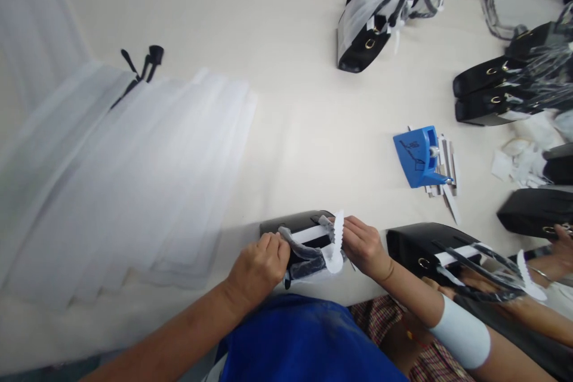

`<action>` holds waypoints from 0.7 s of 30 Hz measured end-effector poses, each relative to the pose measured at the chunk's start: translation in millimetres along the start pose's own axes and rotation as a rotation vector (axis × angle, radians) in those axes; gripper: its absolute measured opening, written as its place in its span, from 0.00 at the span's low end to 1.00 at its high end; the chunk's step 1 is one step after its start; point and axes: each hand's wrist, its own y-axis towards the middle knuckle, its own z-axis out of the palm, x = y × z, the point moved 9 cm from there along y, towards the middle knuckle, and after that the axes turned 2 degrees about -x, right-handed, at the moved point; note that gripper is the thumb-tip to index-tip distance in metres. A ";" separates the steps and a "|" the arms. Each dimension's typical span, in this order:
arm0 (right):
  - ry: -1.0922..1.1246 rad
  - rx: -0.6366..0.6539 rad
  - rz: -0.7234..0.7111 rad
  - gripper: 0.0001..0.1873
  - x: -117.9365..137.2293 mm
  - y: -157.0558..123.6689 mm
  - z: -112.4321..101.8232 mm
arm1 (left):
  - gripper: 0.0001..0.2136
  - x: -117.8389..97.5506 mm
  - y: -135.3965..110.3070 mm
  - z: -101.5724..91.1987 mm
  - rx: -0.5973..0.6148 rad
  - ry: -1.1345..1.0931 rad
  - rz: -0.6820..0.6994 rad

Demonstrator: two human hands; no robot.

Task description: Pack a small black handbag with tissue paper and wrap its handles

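Note:
A black handbag [293,222] lies on the table close in front of me, its handles [304,250] wrapped in clear plastic. White strips cross the bag, and a white serrated strip [339,233] stands up at its right end. My left hand [264,259] is closed at the bag's left end, beside a wrapped handle. On the other side, my right hand [364,248] pinches at the bag's right end, behind the serrated strip. Its fingertips are partly hidden there.
White sheets [179,161] fan out at the left, with a black strap piece [154,55] on top. A blue tape dispenser [416,155] sits on paper strips. Wrapped black handbags [364,45] stand farther off. At my right, another person's hands handle a black handbag [412,245].

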 end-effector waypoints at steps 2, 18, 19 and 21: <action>-0.033 0.051 0.065 0.15 -3.0 9.1 -0.3 | 0.09 -0.6 0.5 1.5 0.002 0.013 -0.020; 0.008 0.327 0.096 0.12 -20.3 42.3 9.0 | 0.09 22.5 6.2 11.6 0.098 -0.172 -0.094; -0.032 0.300 0.064 0.12 -15.6 38.4 7.4 | 0.09 23.6 7.0 12.2 0.104 -0.171 -0.102; -0.102 0.243 -0.002 0.13 -5.9 29.2 4.4 | 0.09 26.6 9.4 14.8 0.138 -0.169 -0.130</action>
